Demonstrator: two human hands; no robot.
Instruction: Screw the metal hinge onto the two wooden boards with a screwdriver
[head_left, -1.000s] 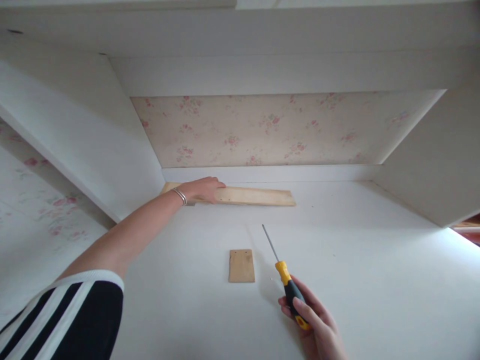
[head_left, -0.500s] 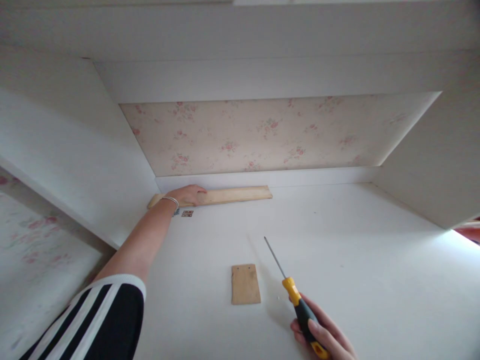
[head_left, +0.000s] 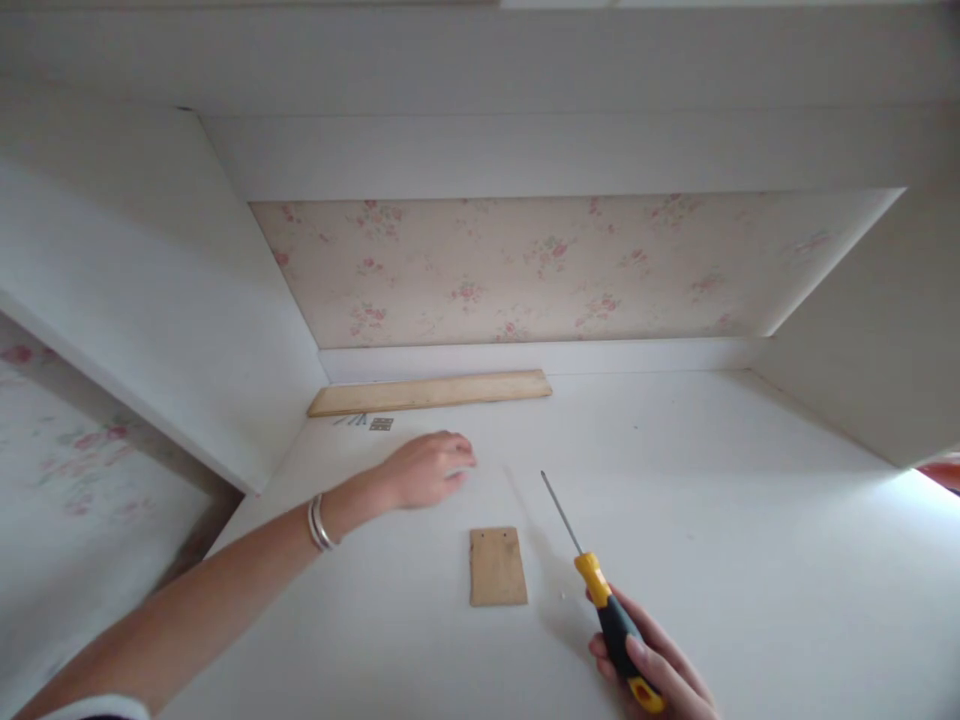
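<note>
While the right hand (head_left: 652, 665) kept its grip closed on the screwdriver (head_left: 600, 600) near the front edge of the desk (head_left: 712, 500), the left hand (head_left: 427, 468) had let go of the long wood strip (head_left: 427, 392). The strip lay by the back left corner. The left hand, loosely open and empty, hovered near the small wood piece (head_left: 497, 566), so the strip looked placed.
</note>
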